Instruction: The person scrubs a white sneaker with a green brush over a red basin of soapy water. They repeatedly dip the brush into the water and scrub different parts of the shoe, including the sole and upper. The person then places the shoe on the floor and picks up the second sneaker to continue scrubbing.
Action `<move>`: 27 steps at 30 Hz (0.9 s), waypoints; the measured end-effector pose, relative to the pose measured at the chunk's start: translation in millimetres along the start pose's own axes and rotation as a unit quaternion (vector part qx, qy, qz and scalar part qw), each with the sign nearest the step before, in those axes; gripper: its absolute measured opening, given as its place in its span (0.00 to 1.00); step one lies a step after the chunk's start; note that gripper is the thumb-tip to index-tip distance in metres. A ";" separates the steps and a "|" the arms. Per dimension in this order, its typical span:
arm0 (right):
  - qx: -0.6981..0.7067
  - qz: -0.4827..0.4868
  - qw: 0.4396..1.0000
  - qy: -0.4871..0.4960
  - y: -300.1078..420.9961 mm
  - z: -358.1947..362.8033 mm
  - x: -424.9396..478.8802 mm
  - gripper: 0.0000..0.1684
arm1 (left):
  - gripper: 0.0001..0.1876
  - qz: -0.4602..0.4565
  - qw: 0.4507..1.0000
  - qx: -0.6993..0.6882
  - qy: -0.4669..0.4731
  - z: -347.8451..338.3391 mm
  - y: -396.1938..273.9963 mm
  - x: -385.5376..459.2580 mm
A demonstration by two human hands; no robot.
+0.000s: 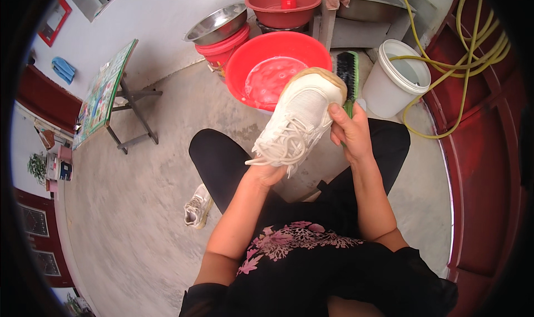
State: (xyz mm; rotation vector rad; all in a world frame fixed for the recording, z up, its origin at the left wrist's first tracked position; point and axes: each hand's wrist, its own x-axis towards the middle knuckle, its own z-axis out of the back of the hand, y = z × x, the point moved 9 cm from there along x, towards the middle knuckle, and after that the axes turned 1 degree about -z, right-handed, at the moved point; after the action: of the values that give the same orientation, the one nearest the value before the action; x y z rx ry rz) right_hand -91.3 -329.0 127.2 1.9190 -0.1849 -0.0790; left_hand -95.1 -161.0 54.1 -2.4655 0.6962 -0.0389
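A white lace-up sneaker (302,108) is held up in front of me, its toe pointing away over the near rim of a red plastic basin (238,62) with sudsy water. My left hand (269,171) grips it at the heel end, most of the fingers hidden inside or behind the shoe. In my right hand (352,129) is a green scrub brush (348,77) with dark bristles, held by the handle, its bristles beside the toe. The thumb of that hand lies close to the shoe's side. The other sneaker (198,206) stands on the concrete floor, left of my knee.
Beyond the basin stand a steel bowl (219,24) on a red bucket (225,47) and a dull red basin (283,14) holding a red cup (288,0). At right are a white bucket (388,83) of water and a yellow hose (463,104). A folding table (104,91) stands left.
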 end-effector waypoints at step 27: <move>-0.216 -0.098 0.969 0.073 -65.5 -14.9 149.7 0.30 | 0.22 -0.180 0.982 -0.037 -0.050 40.2 -159.6 108.8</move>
State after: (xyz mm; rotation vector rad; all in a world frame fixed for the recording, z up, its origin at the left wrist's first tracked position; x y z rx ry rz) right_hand 64.3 -318.0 76.2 1.4947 0.1147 -0.1011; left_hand 81.3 -81.4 92.6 -2.6148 0.2071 -0.0275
